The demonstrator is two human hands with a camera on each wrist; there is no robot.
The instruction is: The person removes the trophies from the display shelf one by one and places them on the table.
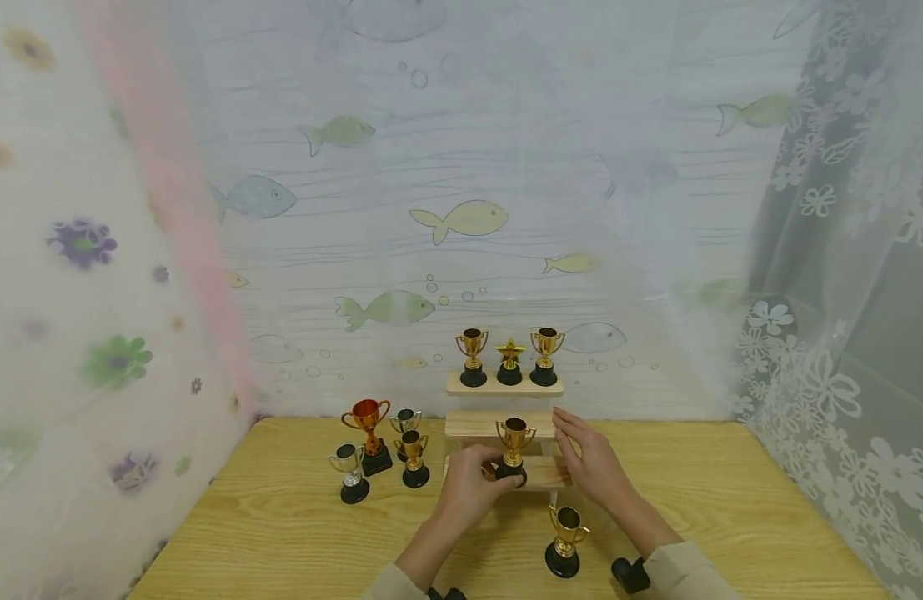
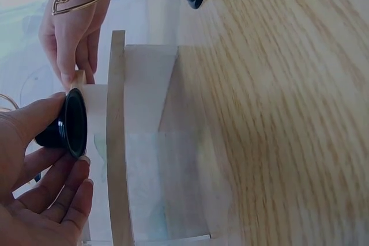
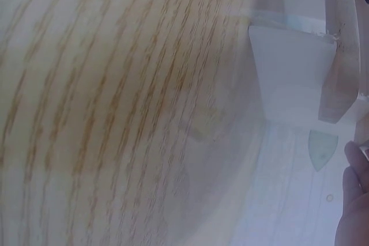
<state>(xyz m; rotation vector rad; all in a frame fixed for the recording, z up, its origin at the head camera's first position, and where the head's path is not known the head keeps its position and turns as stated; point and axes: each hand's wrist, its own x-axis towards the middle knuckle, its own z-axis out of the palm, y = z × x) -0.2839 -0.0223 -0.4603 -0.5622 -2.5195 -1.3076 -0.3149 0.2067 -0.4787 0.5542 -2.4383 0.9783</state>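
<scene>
A small gold trophy cup [image 1: 515, 433] on a black base is upright in my left hand [image 1: 467, 485], whose thumb and fingers pinch the base. In the left wrist view the underside of that black base [image 2: 75, 124] shows, held off the wooden board. Behind the trophy stands a three-tier wooden display stand [image 1: 479, 423]. My right hand [image 1: 594, 460] touches the right end of its middle tier with fairly straight fingers. On the top tier are two gold cups, left [image 1: 473, 354] and right [image 1: 546, 354], with a gold star trophy [image 1: 509, 362] between them.
Left of the stand, a bronze-red cup [image 1: 367, 429], two silver cups [image 1: 350, 471] and a gold cup [image 1: 412, 454] stand on the wooden table [image 1: 236, 525]. Another gold cup [image 1: 566, 533] stands in front, between my forearms. A patterned curtain [image 1: 461, 167] hangs behind.
</scene>
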